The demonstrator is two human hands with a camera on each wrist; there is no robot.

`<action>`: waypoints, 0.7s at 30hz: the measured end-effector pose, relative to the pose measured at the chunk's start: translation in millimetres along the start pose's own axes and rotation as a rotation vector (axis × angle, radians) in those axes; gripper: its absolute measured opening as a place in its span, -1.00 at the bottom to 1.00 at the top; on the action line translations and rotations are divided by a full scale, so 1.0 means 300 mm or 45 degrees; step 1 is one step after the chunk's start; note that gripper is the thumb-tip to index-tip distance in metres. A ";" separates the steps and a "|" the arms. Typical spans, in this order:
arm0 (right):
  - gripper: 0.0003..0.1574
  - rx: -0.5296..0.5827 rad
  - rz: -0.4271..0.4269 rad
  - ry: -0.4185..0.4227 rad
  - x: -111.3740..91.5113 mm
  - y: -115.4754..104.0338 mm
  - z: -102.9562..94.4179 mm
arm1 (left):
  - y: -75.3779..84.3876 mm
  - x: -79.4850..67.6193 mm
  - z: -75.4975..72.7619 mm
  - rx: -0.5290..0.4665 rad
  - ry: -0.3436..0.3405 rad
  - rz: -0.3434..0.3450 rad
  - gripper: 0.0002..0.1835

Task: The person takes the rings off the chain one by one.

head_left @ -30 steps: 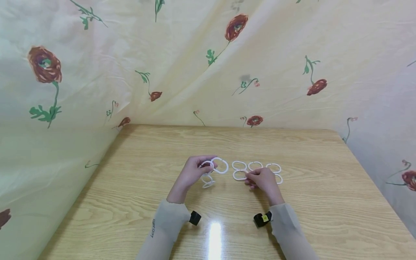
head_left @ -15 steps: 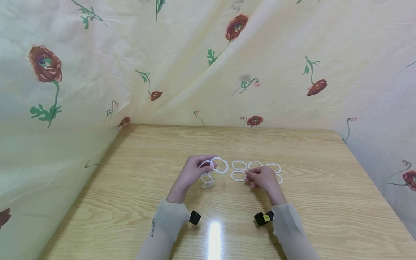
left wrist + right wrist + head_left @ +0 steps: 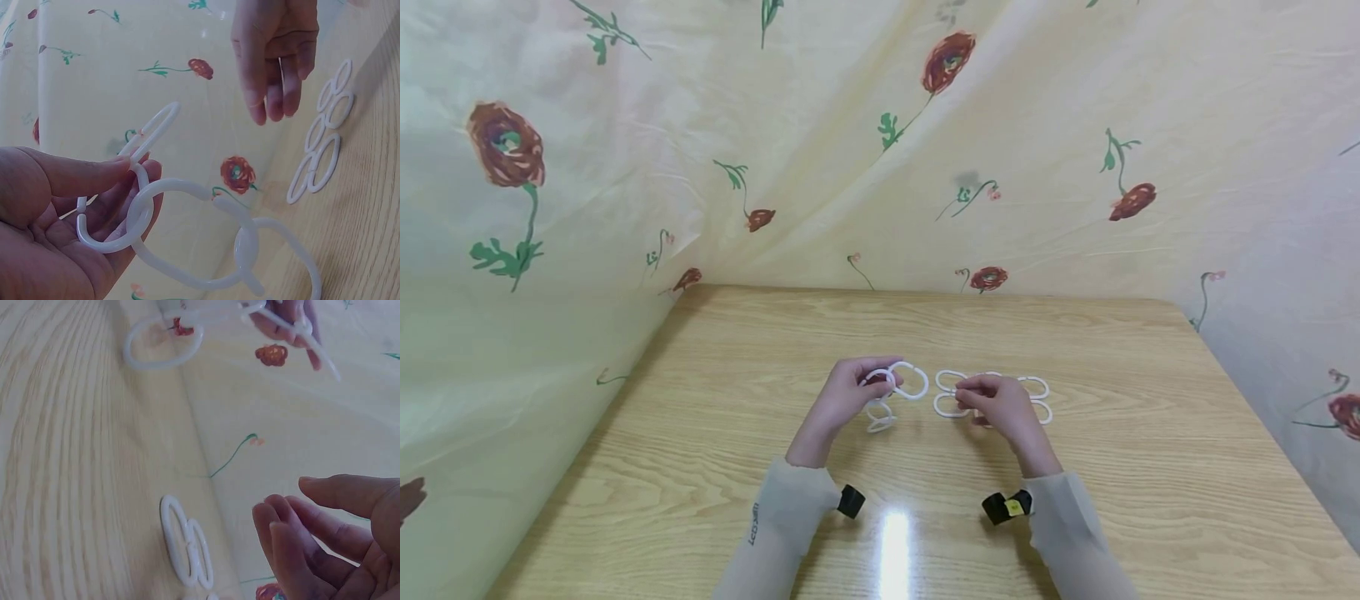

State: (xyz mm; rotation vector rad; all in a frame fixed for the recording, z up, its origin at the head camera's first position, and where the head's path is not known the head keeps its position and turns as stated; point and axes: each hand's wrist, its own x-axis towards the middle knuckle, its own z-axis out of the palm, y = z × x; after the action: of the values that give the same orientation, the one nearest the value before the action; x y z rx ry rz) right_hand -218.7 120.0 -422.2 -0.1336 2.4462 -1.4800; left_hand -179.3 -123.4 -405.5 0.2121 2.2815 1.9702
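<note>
In the left wrist view, my left hand (image 3: 50, 219) pinches a short chain of white plastic C-shaped links (image 3: 180, 184) between thumb and fingers. One link slants up above the thumb; others hang below the hand, hooked through each other. My right hand (image 3: 1006, 407) hovers over loose white links (image 3: 951, 416) lying in two rows on the tabletop. Its thumb and fingertips are apart in the right wrist view, with nothing between them. From the head view, this hand covers the middle of both rows.
The wood-grain table (image 3: 760, 333) reaches back to a pale flower-printed cloth (image 3: 820, 150), which also hangs at both sides. A black wrist camera (image 3: 851, 502) sits by the left cuff, another (image 3: 997, 508) by the right. Bright glare lies on the near tabletop.
My right hand has let go of the front left link, which lies flat after a small shift left, and has risen up and leftward. The left hand holds its chain in the same place.
</note>
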 end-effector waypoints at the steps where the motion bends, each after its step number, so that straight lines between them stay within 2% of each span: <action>1: -0.62 -0.004 -0.006 -0.003 -0.002 -0.004 0.001 | -0.001 0.001 0.000 -0.004 -0.001 0.000 -0.61; 10: -0.62 0.129 -0.067 -0.067 -0.020 -0.048 0.037 | -0.004 0.004 0.002 -0.030 -0.008 0.011 -0.60; 21: -0.60 0.251 -0.132 -0.205 -0.043 -0.068 0.081 | 0.005 0.000 0.005 -0.020 -0.011 0.022 -0.61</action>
State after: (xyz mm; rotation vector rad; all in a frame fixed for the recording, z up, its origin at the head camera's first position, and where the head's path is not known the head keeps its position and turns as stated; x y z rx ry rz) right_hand -200.8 92.4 -412.3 -0.3299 2.1836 -1.6746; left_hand -179.1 -121.6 -404.3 0.2395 2.2659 1.9907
